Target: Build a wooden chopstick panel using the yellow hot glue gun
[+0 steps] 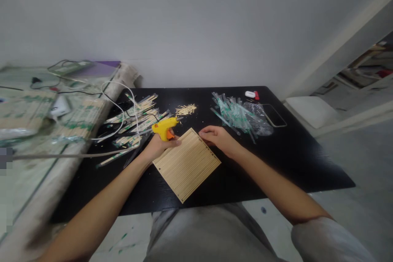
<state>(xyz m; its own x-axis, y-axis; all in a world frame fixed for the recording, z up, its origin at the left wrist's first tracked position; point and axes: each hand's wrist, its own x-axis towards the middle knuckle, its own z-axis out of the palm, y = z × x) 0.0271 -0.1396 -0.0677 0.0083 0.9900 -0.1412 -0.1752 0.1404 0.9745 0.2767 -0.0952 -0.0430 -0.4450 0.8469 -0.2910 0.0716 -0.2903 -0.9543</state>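
A square panel of thin wooden sticks (187, 168) is tilted cornerwise in front of me, over the table's near part. My left hand (158, 146) is closed on a yellow hot glue gun (166, 126) with an orange trigger, its nozzle pointing right. The thumb of that hand reaches over the panel's upper left edge. At the panel's upper right edge, my right hand (221, 141) has its thumb and fingertips pinched together. Whatever lies between those fingertips is too small to make out. Small dark gaps show along the panel's borders.
On the black table (245, 172), wrapped chopsticks (135, 118) lie left and a pile of short stick pieces (186, 109) behind. Empty plastic wrappers (233, 110), a phone (274, 115) and a white earbud case (249, 94) are right. A white cable (123, 120) loops at left.
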